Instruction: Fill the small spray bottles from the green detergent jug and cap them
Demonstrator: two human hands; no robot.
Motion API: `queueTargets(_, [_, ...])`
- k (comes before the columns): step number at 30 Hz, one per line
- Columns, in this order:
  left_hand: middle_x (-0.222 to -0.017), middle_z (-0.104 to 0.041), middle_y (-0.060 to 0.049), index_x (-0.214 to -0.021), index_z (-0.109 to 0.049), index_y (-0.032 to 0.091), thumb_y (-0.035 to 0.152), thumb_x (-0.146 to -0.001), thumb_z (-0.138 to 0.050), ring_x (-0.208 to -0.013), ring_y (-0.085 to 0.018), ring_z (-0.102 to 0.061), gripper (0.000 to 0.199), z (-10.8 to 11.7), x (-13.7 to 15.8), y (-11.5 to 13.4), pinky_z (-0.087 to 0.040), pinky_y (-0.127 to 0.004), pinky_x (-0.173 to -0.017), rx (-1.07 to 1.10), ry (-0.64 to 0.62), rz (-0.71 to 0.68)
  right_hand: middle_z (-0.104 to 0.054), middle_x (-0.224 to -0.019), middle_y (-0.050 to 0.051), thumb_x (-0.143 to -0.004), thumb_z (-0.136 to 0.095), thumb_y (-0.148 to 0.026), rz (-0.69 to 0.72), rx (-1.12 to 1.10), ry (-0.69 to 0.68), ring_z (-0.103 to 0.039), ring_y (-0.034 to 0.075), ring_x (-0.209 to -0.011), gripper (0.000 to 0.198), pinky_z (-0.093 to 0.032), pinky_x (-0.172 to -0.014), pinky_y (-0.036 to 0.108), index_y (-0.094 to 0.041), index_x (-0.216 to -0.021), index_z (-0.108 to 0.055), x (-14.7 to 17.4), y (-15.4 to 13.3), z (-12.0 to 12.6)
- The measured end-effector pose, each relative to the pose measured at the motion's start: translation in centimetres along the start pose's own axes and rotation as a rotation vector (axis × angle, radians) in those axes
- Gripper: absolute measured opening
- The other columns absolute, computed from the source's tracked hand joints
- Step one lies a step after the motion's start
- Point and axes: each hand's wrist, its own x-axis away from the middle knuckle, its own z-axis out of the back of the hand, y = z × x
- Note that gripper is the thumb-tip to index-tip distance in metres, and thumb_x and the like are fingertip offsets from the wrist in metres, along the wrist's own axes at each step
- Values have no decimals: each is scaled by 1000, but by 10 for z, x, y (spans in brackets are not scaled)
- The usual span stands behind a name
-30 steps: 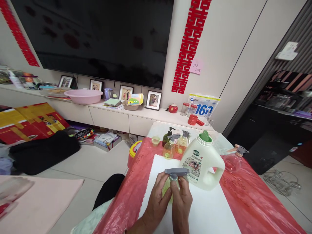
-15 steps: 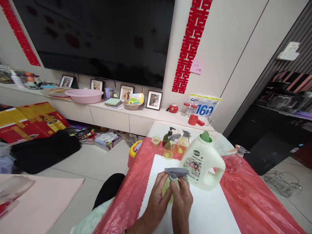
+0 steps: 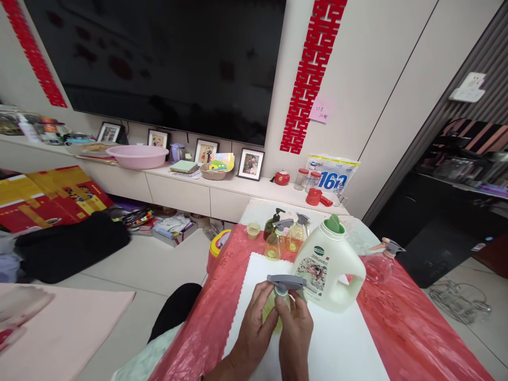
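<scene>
Between my hands is a clear spray bottle with a grey trigger head, standing upright over a white sheet. My left hand wraps its left side, thumb along the front. From the right, my right hand closes round the neck, its thumb just under the grey head. My fingers hide much of the bottle's body. Just behind to the right stands a large pale green jug with a label, a handle and a green piece in its open mouth.
Behind the white sheet stand spray bottles with orange liquid, a dark green pump bottle and a small cup. A pinkish spray bottle is on the red tablecloth at right. Beyond runs a low cabinet.
The view has shifted very slightly. Both hands keep their hold on the spray bottle in nearly the same place.
</scene>
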Motion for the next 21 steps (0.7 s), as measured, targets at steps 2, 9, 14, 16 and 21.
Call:
queueTargets(2, [-144,-59,-18,-134,-63,19,52,-96,-57,-138,-34,-54,50,2,-2,6,-44,-56,-119,5,-5,-37,-57,-129,13,-73,-88,-61,-16,-23,34,-54,30,-124,71,-52,-97,30,-10,-118,-67,0,2,-2])
queueTargets(9, [-134,-61,-16,-134,-60,19,43,-101,-53,-129,-29,-59,41,4,-7,30,-48,-51,-113,-2,-43,-181,-60,-123,13,-81,-82,-55,15,-110,-121,-58,29,-118,62,-49,-98,33,-10,-120,-67,2,-36,1])
queueTargets(14, [-134,-58,-15,-139,-54,19,40,-101,-54,-130,-27,-56,43,6,-9,32,-46,-49,-115,-11,-54,-236,-61,-120,11,-74,-88,-50,-48,-108,-88,-56,28,-119,56,-45,-105,36,-10,-109,-70,3,-47,-6])
queueTargets(16, [-133,-57,-15,-139,-53,19,39,-102,-53,-130,-27,-56,42,7,-9,32,-46,-48,-114,-22,-55,-248,-60,-121,11,-72,-89,-48,-50,-125,-67,-56,29,-118,57,-45,-105,38,-10,-109,-69,4,-47,-9])
queueTargets(21, [-133,-57,-15,-140,-52,20,36,-102,-54,-130,-27,-55,42,9,-10,31,-46,-48,-114,-26,-63,-267,-60,-120,12,-72,-88,-45,-47,-187,-98,-55,28,-118,62,-44,-105,38,-11,-117,-63,2,-52,-8])
